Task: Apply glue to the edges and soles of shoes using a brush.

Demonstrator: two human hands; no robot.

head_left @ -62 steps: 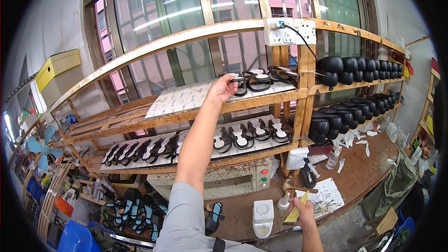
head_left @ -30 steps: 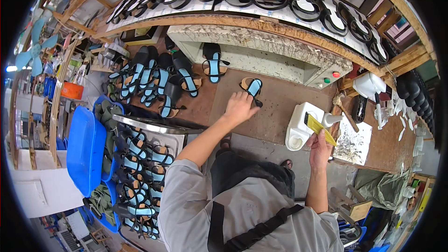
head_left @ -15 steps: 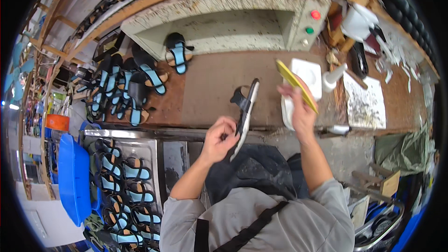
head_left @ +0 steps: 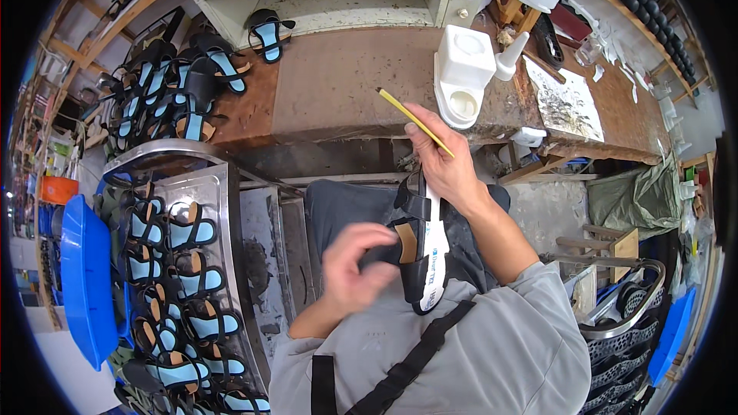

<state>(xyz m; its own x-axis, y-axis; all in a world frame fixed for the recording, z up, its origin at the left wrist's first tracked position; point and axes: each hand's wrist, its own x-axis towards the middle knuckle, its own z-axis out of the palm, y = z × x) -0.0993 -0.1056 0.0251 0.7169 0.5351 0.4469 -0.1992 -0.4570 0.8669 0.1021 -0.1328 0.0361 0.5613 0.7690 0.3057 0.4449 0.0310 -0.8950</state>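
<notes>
My right hand [head_left: 450, 165] is closed around a thin, flat yellow stick [head_left: 419, 123] with a dark tip, pointing up and left. The same hand grips one end of a black sandal [head_left: 415, 273], held on its side above my lap. A white printed strip [head_left: 434, 261] runs along the sandal's sole, and a tan insole shows between the black straps. My left hand [head_left: 354, 269], smeared by motion, is just left of the sandal. Its thumb and fingers are apart, with nothing seen between them.
A white plastic container [head_left: 465, 58] with a shallow cup stands on the brown workbench [head_left: 346, 84], a white nozzle bottle [head_left: 511, 58] beside it. Blue-lined sandals [head_left: 165, 81] pile up at the bench's left. More lie on a metal tray [head_left: 223, 215] near a blue basin [head_left: 88, 284].
The sandal has come down toward my lap, passing from my left hand to my right. My right hand has moved left from the white container with the stick. The view has shifted.
</notes>
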